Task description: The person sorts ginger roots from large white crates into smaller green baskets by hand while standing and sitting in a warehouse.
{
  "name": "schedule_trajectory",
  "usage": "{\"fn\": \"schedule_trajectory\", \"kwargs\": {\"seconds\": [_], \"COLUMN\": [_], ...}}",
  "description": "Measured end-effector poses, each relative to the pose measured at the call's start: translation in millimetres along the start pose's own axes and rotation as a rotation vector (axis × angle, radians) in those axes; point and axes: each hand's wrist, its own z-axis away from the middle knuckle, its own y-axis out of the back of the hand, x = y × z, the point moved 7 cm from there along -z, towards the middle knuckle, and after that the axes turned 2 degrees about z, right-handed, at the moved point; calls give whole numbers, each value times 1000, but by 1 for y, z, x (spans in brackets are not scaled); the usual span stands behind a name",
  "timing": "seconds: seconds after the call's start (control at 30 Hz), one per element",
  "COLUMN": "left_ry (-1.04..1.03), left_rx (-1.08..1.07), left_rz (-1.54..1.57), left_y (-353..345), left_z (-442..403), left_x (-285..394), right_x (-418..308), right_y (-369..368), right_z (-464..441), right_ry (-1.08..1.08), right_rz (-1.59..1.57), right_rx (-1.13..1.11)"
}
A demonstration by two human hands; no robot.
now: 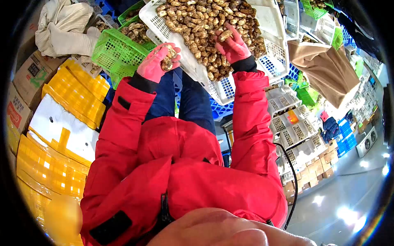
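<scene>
My left hand (152,67), in a pink glove, is closed around mottled brown-and-cream mushroom-like pieces (168,60); I cannot tell exactly how many. It is beside the left edge of a white plastic crate (174,39). My right hand (234,48), gloved the same way, pinches a stubby mushroom-like piece (225,36) between thumb and fingers. That hand is over a heap of similar pieces (197,37), which fills much of the crate. Their exact kind is not clear. The crate sits tilted in view in front of my legs.
Green baskets (119,51) stand left of the crate, beside a pale cloth (67,35). Yellow-taped foam boxes (61,143) are stacked at my left. Stacked white crates (289,123) and brown fabric (326,74) are at right. A black cable (292,164) hangs by my right side.
</scene>
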Motion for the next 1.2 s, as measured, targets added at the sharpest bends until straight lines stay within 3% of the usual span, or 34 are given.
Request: {"fn": "schedule_trajectory", "kwargs": {"seconds": [0.1,0.47,0.53,0.73,0.8,0.87,0.93,1.0,1.13,1.2], "left_ry": [12,36,20,11,21,25,25,26,39,43], "left_rx": [-21,-12,-55,-40,-65,-53,-51,-45,-74,-53], "left_rz": [90,65,93,23,20,19,19,17,25,12], "left_y": [-5,-13,-15,-14,-10,-8,-9,-9,-4,-5], "left_z": [1,-3,-2,3,3,2,2,3,-1,0], "left_x": [0,-12,-11,-8,-8,-9,-8,-8,-11,-10], "right_x": [1,-9,-14,-61,-56,-36,0,26,28,35], "right_y": [-23,-36,-35,40,77,81,80,87,37,47], "right_z": [-1,4,6,21,38,52,59,54,25,12], "right_ry": [61,-43,-19,383,279,197,19,32,-487,-592], "right_rz": [-126,292,236,246,485,884,1052,1494,1979,2018], "right_rx": [-38,37,21,526,720,694,646,560,581,528]}}
